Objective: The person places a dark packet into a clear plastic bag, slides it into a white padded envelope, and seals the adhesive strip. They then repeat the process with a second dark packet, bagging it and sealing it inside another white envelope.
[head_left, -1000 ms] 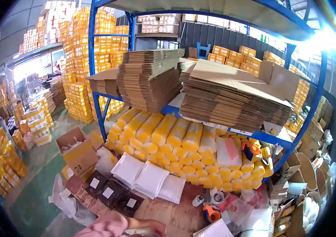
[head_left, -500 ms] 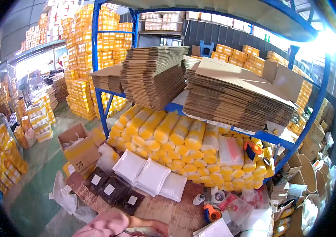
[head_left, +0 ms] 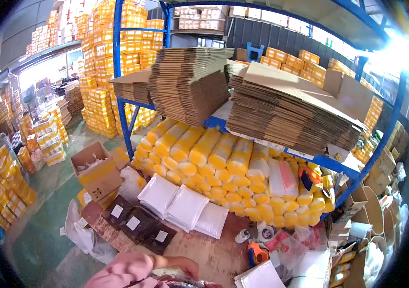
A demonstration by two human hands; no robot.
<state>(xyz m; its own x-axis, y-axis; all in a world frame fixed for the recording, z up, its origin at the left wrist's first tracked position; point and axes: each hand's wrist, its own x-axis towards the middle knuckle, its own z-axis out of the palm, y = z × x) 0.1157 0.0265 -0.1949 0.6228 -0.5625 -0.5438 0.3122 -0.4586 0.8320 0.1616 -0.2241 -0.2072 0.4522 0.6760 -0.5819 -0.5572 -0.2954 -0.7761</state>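
Shiny plastic (head_left: pixel 178 278) lies just on the near side of the left hand (head_left: pixel 188 265), whose grip I cannot tell

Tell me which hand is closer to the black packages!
Left, it seems: the left hand is just below and right of the black packages in the picture; the right hand is out of view.

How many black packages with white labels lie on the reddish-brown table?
3, in a slanting row: the left package nearest the open brown cardboard box, the middle package, and the right package nearest the left hand. More may be hidden.
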